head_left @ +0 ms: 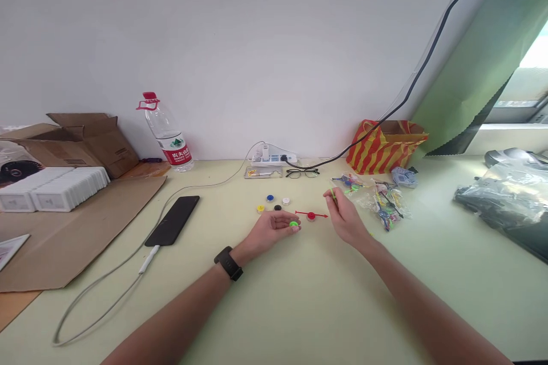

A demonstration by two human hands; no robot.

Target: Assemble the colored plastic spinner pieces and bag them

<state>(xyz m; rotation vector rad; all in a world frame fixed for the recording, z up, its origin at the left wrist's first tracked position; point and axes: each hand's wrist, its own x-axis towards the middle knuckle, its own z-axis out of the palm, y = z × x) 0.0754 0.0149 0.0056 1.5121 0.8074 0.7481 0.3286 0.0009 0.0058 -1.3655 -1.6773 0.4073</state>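
My left hand (pixel 270 230), a black watch on its wrist, rests on the pale green table (pixel 299 308) with its fingertips pinched on a small green round piece (pixel 293 224). My right hand (pixel 345 218) hovers just to the right, fingers closed on a thin green stick (pixel 333 195). Between the hands lies a red round piece with a red stick through it (pixel 311 215). Yellow (pixel 261 209), blue (pixel 269 198), black (pixel 278 207) and white (pixel 286 201) round pieces lie just beyond my left hand.
A clear bag of coloured parts (pixel 381 201) lies right of my right hand. A black phone (pixel 173 220) on a cable, a water bottle (pixel 168 134), glasses (pixel 302 173), a power strip (pixel 274 158), a striped bag (pixel 383 145), cardboard boxes (pixel 81 140) and a dark plastic bag (pixel 505 197) surround the work area.
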